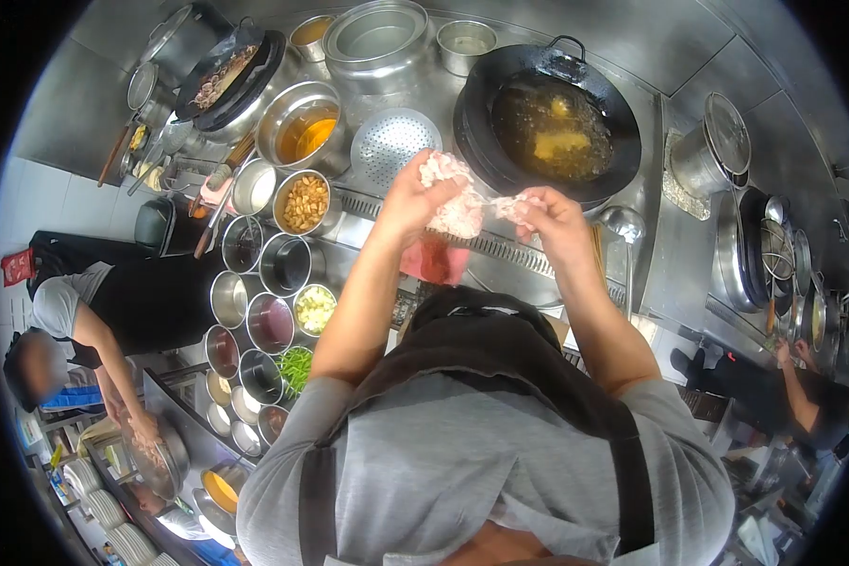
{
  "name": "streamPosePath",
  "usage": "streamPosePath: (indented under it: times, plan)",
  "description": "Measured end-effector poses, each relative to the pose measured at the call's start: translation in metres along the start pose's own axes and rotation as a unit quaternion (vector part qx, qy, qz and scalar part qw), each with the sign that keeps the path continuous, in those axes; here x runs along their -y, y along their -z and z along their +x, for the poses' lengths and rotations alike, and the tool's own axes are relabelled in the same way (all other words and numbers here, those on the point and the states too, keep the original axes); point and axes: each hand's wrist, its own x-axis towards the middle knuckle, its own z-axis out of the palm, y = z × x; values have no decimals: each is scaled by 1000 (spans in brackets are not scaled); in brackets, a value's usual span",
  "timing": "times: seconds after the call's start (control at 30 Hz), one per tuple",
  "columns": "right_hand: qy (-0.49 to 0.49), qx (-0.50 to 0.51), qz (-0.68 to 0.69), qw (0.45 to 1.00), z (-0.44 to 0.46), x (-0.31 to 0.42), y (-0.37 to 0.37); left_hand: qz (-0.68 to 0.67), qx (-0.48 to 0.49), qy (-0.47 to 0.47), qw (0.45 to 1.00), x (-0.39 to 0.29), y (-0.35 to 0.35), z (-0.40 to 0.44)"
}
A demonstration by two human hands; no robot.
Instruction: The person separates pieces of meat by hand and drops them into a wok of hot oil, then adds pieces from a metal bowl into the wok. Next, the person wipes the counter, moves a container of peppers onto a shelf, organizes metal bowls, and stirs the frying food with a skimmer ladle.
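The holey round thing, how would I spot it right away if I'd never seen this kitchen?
Find the big black wok at the top, right of the middle. Look left from it, just above the left hand, to the round silver strainer, before you reach the steel pot of orange liquid. Unlike those neighbours, the strainer is covered in tiny holes.

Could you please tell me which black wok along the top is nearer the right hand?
The larger wok, right of centre, just beyond the right hand: it holds liquid and yellow pieces. The upper-left wok, holding brownish food, is farther.
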Motion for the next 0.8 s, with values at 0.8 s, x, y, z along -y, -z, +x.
streamPosePath:
  times: [0.8]
  plan:
    - [142, -208, 80, 964, -26, -3, 47, -20, -38, 72, 997, 27, 26, -19]
